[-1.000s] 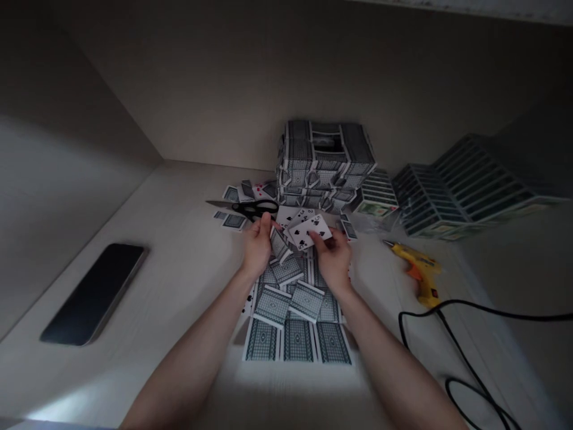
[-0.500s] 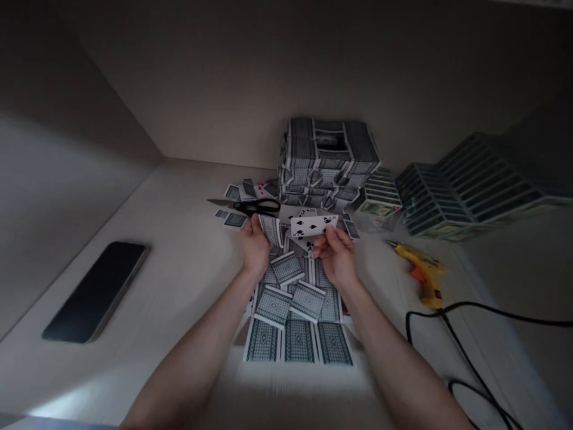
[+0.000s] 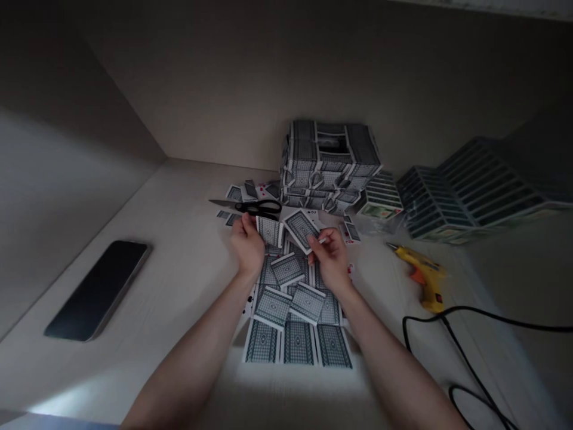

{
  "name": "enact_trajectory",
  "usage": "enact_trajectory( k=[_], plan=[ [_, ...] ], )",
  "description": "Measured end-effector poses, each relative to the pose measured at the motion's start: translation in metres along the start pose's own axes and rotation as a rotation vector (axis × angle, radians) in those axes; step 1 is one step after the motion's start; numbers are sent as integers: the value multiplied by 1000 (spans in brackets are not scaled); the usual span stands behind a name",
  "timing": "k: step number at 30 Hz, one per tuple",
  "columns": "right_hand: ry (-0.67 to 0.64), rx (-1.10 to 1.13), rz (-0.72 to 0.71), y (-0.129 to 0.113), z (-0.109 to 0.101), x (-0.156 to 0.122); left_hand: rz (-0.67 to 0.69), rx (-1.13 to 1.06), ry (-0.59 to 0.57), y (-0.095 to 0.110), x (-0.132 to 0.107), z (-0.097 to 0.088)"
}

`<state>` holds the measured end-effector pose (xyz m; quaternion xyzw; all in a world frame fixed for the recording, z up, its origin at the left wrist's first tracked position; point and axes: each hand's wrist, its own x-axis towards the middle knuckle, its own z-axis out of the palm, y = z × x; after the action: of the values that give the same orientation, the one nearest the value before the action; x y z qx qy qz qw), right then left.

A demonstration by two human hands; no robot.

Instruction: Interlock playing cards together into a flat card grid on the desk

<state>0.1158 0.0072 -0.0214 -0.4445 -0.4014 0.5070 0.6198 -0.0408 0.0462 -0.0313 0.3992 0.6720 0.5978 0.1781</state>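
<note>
My left hand [image 3: 248, 243] is closed on a playing card piece [image 3: 270, 232] that is tilted up, its patterned back toward me. Between the thumb and fingers of my right hand [image 3: 329, 257] is another playing card [image 3: 302, 230], slanted with its back showing. The two cards are close together, and I cannot tell whether they touch. Under the hands lies a flat panel of cards [image 3: 298, 344] laid edge to edge, back side up. Several cut or folded card pieces [image 3: 274, 306] rest loose on top of it. Scissors [image 3: 259, 207] lie just beyond my left hand.
Behind the hands stands a box built of cards [image 3: 331, 164]. To its right are stacked packs of cards [image 3: 474, 185]. A yellow glue gun [image 3: 423, 278] with a black cord [image 3: 487, 319] lies at right, a phone [image 3: 98, 289] at left. Card scraps [image 3: 248, 191] lie near the scissors.
My right hand has turned its card over from the spade face to the patterned back and tilted it. My left hand has shifted slightly left, turning its card more toward me.
</note>
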Motion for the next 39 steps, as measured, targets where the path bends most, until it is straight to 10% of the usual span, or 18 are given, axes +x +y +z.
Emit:
enact_trajectory(
  k=[15, 25, 39],
  plan=[
    [78, -288, -187, 2, 0, -11, -88, -7, 5, 0, 4, 0],
    [239, -684, -641, 8, -6, -16, -97, -66, -63, 5, -2, -1],
    [120, -638, -437, 3, -3, -12, 2, -200, -397, 14, -18, -3]
  ],
)
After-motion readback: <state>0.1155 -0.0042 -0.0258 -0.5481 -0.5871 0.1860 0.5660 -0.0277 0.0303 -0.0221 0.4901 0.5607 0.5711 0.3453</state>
